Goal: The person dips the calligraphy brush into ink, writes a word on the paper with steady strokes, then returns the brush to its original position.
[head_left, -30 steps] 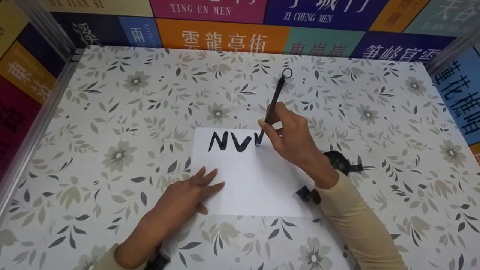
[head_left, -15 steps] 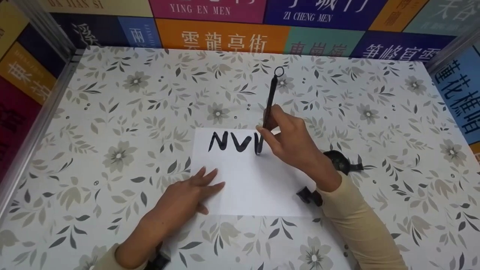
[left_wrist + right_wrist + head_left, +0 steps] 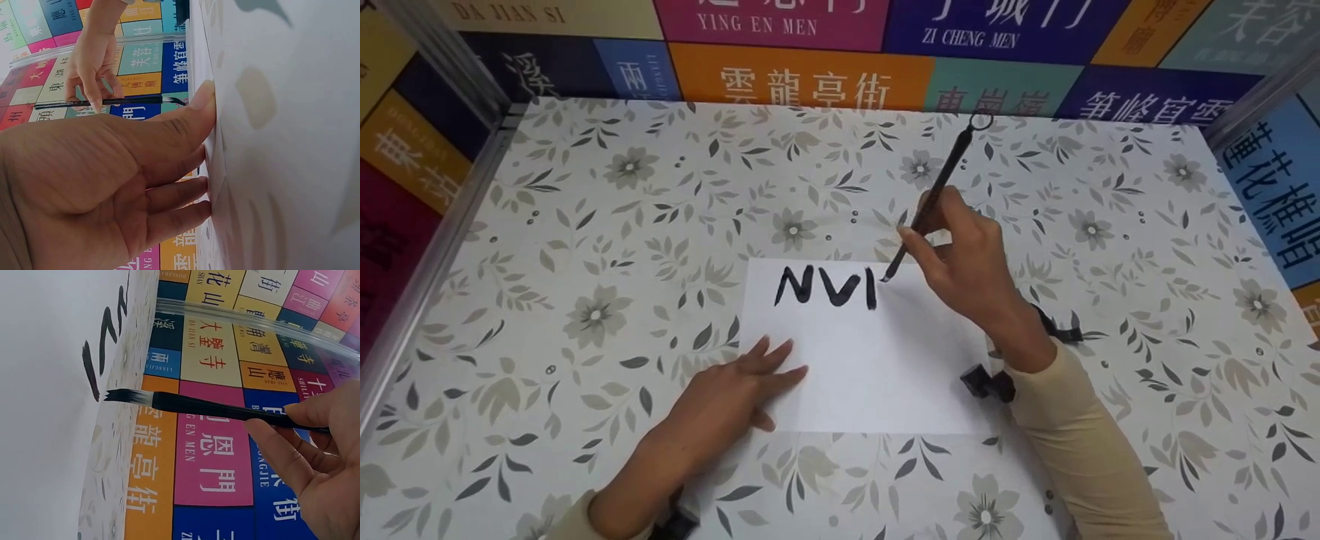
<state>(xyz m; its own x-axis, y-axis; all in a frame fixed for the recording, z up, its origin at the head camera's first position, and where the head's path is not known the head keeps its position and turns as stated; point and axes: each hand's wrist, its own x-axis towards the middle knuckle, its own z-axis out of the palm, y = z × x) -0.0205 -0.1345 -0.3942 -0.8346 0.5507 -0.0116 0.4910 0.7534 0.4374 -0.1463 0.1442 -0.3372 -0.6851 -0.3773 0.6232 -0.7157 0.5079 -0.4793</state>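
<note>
My right hand [image 3: 971, 259] pinches a dark calligraphy brush [image 3: 937, 191] with a ring at its top end. The brush tilts to the right, its tip close over the white sheet of paper [image 3: 870, 375], just right of the last stroke. Black brush strokes [image 3: 829, 289] reading N, V and an upright line run along the top of the sheet. In the right wrist view the black bristles [image 3: 126, 395] are splayed at the tip. My left hand [image 3: 727, 394] rests with spread fingers on the paper's left edge. Its fingertips [image 3: 202, 95] press down in the left wrist view.
A black dish [image 3: 1054, 326] with a handle sits right of the paper, partly hidden behind the right wrist. Floral cloth [image 3: 660, 180] covers the table. Colourful panels with Chinese characters [image 3: 802, 71] stand along the back and sides. Black wrist-camera gear [image 3: 988, 382] hangs by the right wrist.
The upright stroke grew downward, then the brush lifted off its lower end. My right hand moved up and right, and the brush now leans further right. The left hand stays in place.
</note>
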